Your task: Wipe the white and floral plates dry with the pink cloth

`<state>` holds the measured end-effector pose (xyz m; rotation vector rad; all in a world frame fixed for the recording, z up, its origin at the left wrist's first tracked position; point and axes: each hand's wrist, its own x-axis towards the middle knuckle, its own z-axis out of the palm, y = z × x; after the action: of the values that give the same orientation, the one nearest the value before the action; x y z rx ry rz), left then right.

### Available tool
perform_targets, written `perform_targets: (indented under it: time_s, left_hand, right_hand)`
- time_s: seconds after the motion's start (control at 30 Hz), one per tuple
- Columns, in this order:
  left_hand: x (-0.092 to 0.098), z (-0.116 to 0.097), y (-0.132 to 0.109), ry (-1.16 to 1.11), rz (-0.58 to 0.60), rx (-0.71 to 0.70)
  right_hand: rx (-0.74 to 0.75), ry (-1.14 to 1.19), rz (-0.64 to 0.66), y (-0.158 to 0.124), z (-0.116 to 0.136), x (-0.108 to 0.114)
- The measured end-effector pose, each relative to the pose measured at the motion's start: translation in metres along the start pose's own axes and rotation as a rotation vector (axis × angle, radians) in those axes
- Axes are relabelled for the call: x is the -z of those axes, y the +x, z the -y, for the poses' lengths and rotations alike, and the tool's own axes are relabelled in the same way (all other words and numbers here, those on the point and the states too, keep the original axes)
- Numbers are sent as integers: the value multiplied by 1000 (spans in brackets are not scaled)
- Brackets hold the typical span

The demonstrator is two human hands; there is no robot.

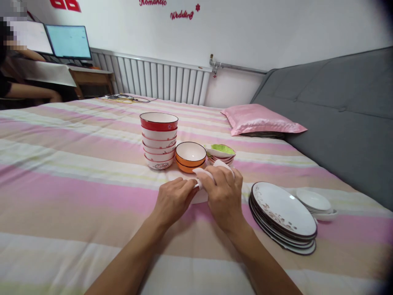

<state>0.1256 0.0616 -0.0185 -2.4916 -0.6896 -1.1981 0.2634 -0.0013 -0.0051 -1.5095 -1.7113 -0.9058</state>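
Observation:
Both my hands rest on the striped bedspread [76, 192] in the middle of the view. My left hand [173, 200] is closed, its fingers pinching the edge of a white dish [201, 197] that lies under my hands. My right hand [222, 192] presses a white cloth [204, 173] onto the same dish, fingers curled over it. Just beyond them stand a stack of red-and-white bowls [159, 141], orange bowls [190, 156] and small dishes with a green one on top [221, 151].
A pile of dark-rimmed white plates [284, 215] and small white saucers [316, 203] lie to the right. A pink pillow [260, 119] and grey headboard [337, 110] are beyond. A person sits at a desk with monitors [69, 41] at far left, near a radiator [153, 78].

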Motion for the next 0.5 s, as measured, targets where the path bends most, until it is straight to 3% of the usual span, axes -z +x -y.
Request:
perform_targets:
  time_s: [0.1,0.23,0.5]
  left_hand:
    - [-2,3,-3,-19,40,45]
    - [-5,7,-7,-22,72,117]
    - [-7,10,-8,-21,148,267]
  right_hand:
    - [-72,51,4,1,-12,1]
    - [-278,217,82,0,-33,-4]
    - [-812,833,160,-17,-65,-40]
